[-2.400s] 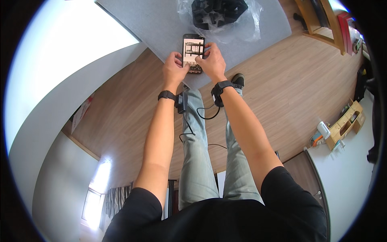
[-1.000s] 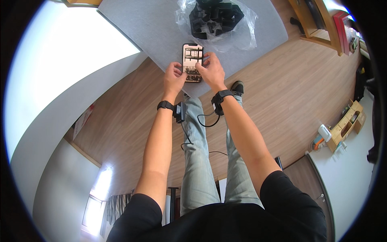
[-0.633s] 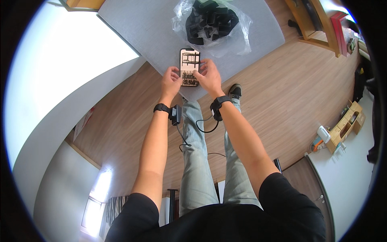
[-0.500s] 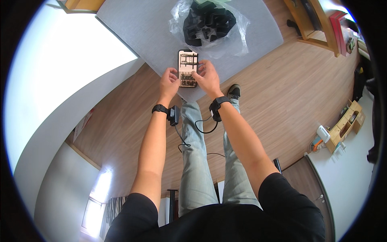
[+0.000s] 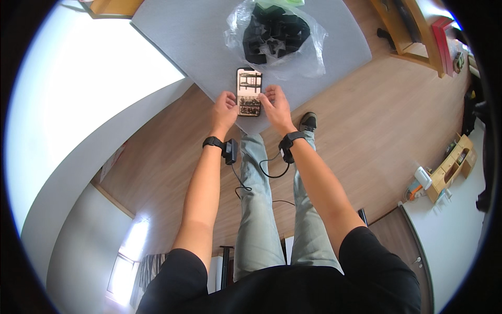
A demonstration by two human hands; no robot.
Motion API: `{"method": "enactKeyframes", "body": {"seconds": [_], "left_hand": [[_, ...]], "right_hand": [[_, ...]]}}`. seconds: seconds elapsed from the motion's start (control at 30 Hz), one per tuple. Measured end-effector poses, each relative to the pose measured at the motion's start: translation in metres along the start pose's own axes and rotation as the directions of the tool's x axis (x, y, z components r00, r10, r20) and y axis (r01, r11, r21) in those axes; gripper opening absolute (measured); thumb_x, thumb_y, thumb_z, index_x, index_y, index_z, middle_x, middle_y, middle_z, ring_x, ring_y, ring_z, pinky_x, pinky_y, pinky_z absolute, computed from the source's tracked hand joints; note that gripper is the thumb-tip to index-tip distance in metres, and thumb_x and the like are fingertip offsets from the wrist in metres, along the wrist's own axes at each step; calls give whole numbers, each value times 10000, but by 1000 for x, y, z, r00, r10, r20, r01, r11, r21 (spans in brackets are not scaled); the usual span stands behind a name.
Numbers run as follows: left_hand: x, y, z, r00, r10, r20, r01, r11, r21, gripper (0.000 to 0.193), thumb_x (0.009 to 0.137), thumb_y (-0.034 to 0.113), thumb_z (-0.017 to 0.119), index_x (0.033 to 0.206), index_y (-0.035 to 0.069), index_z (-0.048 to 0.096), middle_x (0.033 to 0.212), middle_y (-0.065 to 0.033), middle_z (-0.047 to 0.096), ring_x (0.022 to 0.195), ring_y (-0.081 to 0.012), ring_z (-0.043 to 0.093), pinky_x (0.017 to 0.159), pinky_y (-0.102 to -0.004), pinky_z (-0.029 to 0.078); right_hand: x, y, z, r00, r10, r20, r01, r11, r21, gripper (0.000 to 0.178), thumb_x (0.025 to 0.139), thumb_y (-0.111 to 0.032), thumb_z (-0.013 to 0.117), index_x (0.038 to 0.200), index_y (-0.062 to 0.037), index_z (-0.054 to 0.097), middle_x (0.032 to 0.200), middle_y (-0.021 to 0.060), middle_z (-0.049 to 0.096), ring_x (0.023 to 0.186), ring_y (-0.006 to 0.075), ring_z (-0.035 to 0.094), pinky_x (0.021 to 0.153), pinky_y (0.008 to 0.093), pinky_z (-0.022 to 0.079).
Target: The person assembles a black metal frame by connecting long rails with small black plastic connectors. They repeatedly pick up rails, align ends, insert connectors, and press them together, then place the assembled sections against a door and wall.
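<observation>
1. A smartphone [image 5: 249, 92] lies screen up between a person's left hand [image 5: 225, 111] and right hand [image 5: 278, 110], long axis pointing away from the body
2. Both hands half open, thumbs by its long edges, no grip visible; contact unclear, neither hand plainly nearer
3. The gray tabletop [image 5: 183, 39] corners just nearer; a clear plastic bag [image 5: 316, 46] of black parts [image 5: 274, 35] sits beyond, surface stretching leftward

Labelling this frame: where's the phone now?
Head view, upper centre: the phone is between the left hand and right hand, just below the clear plastic bag.
</observation>
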State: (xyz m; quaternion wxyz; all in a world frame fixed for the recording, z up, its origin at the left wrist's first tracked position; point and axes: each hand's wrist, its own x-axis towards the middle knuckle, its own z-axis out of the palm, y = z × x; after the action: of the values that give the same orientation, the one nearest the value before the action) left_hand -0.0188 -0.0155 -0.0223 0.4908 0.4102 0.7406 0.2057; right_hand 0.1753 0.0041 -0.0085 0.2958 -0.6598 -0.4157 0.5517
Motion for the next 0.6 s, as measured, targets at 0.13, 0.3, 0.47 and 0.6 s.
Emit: {"method": "enactKeyframes", "body": {"seconds": [0.13, 0.3, 0.47, 0.6], "left_hand": [[0, 1, 0, 1000, -1, 0, 1, 1000, 3, 246, 784, 10, 669, 1018, 65, 618, 809, -11, 599, 698, -119, 570, 682, -277, 514], [1, 3, 1, 1000, 3, 6, -3, 1000, -12, 232, 791, 21, 673, 1014, 56, 618, 799, -11, 599, 691, -113, 569, 670, -276, 512], [1, 0, 1, 1000, 11, -4, -11, 1000, -5, 238, 780, 49, 702, 1003, 57, 621, 790, -36, 603, 674, -145, 581, 660, -306, 521], [3, -2, 2, 1000, 12, -1, -12, 1000, -24, 234, 783, 56, 707, 1001, 58, 621, 792, -36, 607, 674, -143, 583, 659, -307, 522]], "right_hand": [[1, -1, -2, 1000, 27, 5, -27, 999, -16, 279, 996, -194, 644, 1165, 18, 581, 1002, 124, 669, 887, 205, 643, 823, 340, 530], [1, 1, -4, 1000, 13, 7, -13, 1000, -8, 268, 1018, -196, 616, 1189, 8, 584, 1032, 124, 676, 923, 210, 651, 856, 342, 526], [0, 4, -3, 1000, 18, 2, -18, 1000, 2, 254, 1021, -171, 601, 1196, 13, 585, 1040, 128, 674, 931, 212, 654, 865, 341, 525], [1, 6, -3, 1000, -12, 0, 12, 1000, -17, 255, 1013, -153, 594, 1200, 18, 580, 1037, 138, 670, 918, 228, 657, 857, 349, 529]]}}
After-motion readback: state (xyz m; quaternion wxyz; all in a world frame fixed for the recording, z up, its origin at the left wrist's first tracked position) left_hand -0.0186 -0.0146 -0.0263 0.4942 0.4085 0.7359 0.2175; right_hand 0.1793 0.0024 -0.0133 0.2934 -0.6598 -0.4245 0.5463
